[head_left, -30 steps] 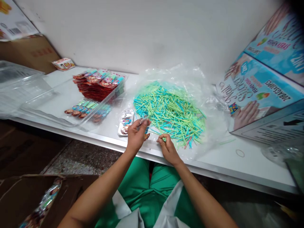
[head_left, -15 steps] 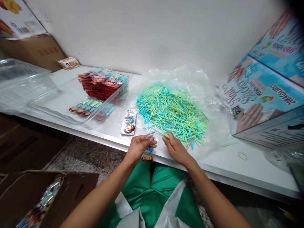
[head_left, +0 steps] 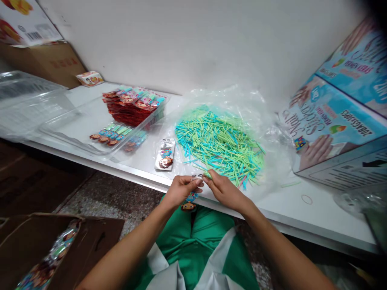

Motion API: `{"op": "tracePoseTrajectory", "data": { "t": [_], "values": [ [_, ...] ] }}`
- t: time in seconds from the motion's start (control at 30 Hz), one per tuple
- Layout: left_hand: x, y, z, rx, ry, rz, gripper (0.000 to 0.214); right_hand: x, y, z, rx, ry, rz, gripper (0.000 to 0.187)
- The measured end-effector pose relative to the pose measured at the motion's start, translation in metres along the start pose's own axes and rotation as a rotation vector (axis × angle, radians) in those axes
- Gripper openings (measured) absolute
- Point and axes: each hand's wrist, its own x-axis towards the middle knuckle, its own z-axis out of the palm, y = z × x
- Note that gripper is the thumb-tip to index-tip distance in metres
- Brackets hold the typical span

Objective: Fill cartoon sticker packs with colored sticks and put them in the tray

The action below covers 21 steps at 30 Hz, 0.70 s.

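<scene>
My left hand (head_left: 181,192) pinches a small printed packet (head_left: 188,206) by its upper end, and its cartoon-face end hangs below the fingers. Close beside it, the fingers of my right hand (head_left: 225,192) are closed on thin green sticks (head_left: 207,174), whose tips point toward the packet's top. How many sticks are in the fingers I cannot tell. Just beyond both hands, a loose heap of green and blue sticks (head_left: 220,143) lies on clear plastic. A similar silver-edged packet (head_left: 165,155) lies flat on the table, left of the heap.
A clear plastic tray (head_left: 69,139) at left holds a stack of red packets (head_left: 125,110) and several filled packets (head_left: 110,135). Large blue printed boxes (head_left: 338,117) stand at right, near a rubber band (head_left: 306,199). An open carton (head_left: 99,237) with packets sits below left.
My hands have come together; the right hand has moved left, bringing the green sticks to the top of the packet in my left hand. The view has shifted slightly.
</scene>
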Motion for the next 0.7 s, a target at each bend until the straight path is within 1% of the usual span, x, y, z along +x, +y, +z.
{"op": "tracePoseTrajectory", "data": {
  "t": [0.1, 0.2, 0.3, 0.37, 0.47, 0.57, 0.7],
  "values": [
    [0.001, -0.003, -0.002, 0.000, 0.022, 0.024, 0.034, -0.001, -0.001, -0.008, 0.002, -0.056, -0.025, 0.015],
    [0.000, -0.002, 0.000, -0.004, 0.030, 0.008, 0.032, 0.001, -0.001, -0.013, 0.006, -0.078, -0.058, 0.016],
    [-0.003, 0.001, 0.002, -0.029, -0.023, -0.024, 0.033, 0.002, -0.001, -0.011, -0.033, -0.071, -0.080, 0.015],
    [-0.005, 0.004, 0.003, -0.033, -0.051, -0.033, 0.035, 0.002, 0.000, -0.009, -0.078, -0.054, -0.069, 0.016],
    [-0.007, 0.005, 0.003, -0.004, -0.060, -0.023, 0.039, 0.000, -0.002, -0.006, -0.108, -0.056, -0.042, 0.014],
    [-0.006, 0.003, 0.002, 0.068, -0.037, 0.026, 0.038, -0.002, -0.005, -0.008, -0.103, -0.102, -0.025, 0.012],
    [-0.004, 0.000, -0.001, 0.164, 0.039, 0.073, 0.031, -0.003, -0.010, -0.013, -0.094, -0.144, -0.030, 0.015]
  ]
}}
